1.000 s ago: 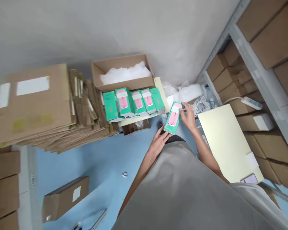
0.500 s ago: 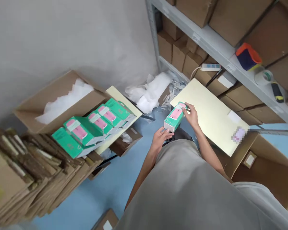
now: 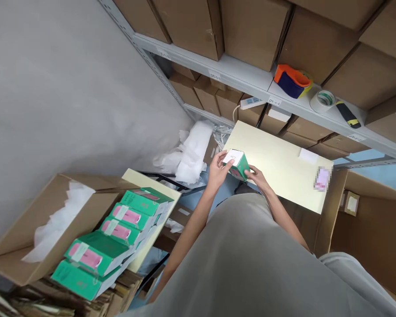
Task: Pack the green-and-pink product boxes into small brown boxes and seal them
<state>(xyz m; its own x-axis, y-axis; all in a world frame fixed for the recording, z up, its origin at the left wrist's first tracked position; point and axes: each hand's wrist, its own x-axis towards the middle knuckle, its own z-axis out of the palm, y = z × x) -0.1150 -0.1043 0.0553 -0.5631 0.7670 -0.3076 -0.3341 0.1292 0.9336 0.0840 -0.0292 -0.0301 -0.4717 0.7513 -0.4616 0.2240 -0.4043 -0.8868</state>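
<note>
A small green carton (image 3: 243, 165) with a white end panel is held between both hands in front of my body. My left hand (image 3: 219, 168) grips its white end, the thumb lying on that panel. Around the lower right side of the carton, the fingers of my right hand (image 3: 255, 175) are closed. The white end faces up toward me, with small dark print on it. Several more green cartons (image 3: 119, 233) with pink pictures lie in a row on a pale board (image 3: 171, 200) at the left.
An open cardboard box (image 3: 75, 229) with white wrapping stands at the left. A pale yellow table (image 3: 270, 163) lies ahead, with a large open box (image 3: 372, 233) to its right. Shelving (image 3: 244, 72) holds brown boxes, a tape roll (image 3: 323, 101) and a cutter (image 3: 348, 115).
The green carton has been turned, so its white end now faces up instead of its pink-pictured side. My left hand has moved up onto that end. The view has swung to the right.
</note>
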